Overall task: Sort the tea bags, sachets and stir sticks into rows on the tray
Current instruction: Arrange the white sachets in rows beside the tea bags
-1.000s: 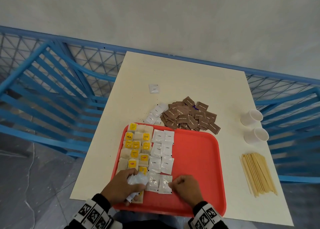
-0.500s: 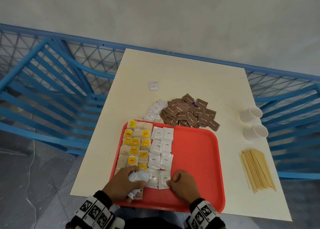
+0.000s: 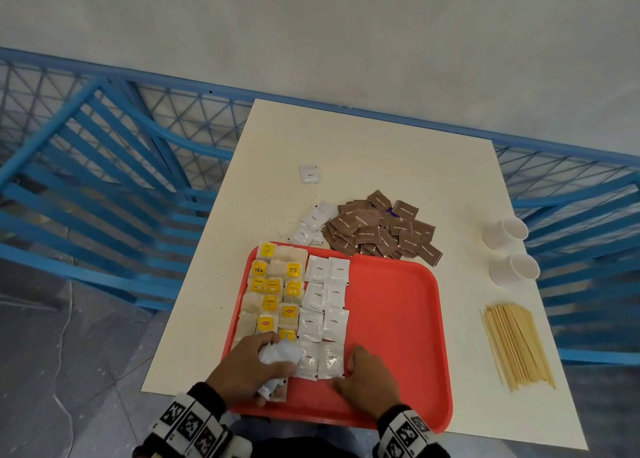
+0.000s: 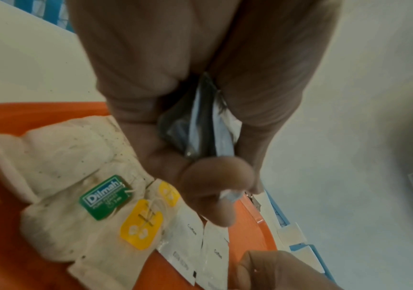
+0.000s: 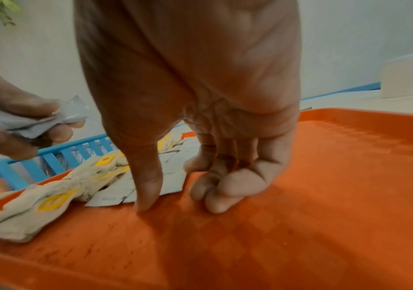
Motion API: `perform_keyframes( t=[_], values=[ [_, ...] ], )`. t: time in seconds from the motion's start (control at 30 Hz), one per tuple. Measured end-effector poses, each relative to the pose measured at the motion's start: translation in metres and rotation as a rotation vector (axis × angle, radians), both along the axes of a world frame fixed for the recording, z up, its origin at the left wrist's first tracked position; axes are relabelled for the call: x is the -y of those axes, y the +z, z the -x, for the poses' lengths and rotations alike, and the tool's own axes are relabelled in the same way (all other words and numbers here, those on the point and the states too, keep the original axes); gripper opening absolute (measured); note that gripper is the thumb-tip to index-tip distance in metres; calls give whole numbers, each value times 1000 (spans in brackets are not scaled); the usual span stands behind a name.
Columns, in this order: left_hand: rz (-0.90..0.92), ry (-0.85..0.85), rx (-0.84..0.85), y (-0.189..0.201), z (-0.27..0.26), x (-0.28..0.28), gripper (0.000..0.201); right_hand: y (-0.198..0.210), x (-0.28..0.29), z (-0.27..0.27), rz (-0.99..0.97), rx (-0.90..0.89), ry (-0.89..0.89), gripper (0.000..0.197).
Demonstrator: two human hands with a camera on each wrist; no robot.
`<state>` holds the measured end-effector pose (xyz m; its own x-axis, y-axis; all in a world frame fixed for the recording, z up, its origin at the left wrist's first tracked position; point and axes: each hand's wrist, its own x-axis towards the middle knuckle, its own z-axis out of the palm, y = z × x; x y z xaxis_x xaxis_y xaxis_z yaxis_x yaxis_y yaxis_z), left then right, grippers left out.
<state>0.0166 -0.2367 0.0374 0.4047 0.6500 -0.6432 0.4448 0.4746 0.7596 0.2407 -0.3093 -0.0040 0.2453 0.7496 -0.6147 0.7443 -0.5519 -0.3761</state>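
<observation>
Two columns of white coffee sachets are laid down the middle-left of the red tray, just right of the block of tea bags that fills the tray's left edge. At the near-left corner of the tray a crumpled bunch of spare white sachets is clutched in the left hand, fingers curled round it, above the nearest tea bags. Immediately to its right lie the nearest two sachets of the columns, flat and side by side, long axes running from near edge to far edge like the rest. The right-hand one of the pair is touched at its right edge by the right hand; in the right wrist view the thumb tip and the bent fingers are planted on the tray floor, and nothing is held in them.

The coming move is judged to turn on this: the next sachet is in the left hand, while the free floor lies to the right of the columns, nearer the right hand, so a pass from left to right seems called for. Beyond the tray's far edge a few white sachets and a heap of brown sachets wait on the table. Near the table's right edge, well apart from both hands, the stir sticks are bundled, long axes running roughly near to far.
</observation>
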Motion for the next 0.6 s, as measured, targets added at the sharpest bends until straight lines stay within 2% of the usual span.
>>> perform_keyframes(
  t=[0.17,0.27,0.37,0.47,0.6],
  values=[
    [76,2,54,4,-4,-2,37,7,0,-1,-12,-45,-17,43],
    [208,44,170,5,-3,-4,41,24,-6,-6,-141,-191,-60,35],
    [265,11,281,12,-8,-7,46,57,-20,0,-320,-454,-118,22],
    [304,13,354,23,-17,-8,49,79,-31,5,-286,-582,-58,22],
    [271,11,409,24,-15,-9,70,90,-39,-9,-335,-659,-264,13]
  ],
)
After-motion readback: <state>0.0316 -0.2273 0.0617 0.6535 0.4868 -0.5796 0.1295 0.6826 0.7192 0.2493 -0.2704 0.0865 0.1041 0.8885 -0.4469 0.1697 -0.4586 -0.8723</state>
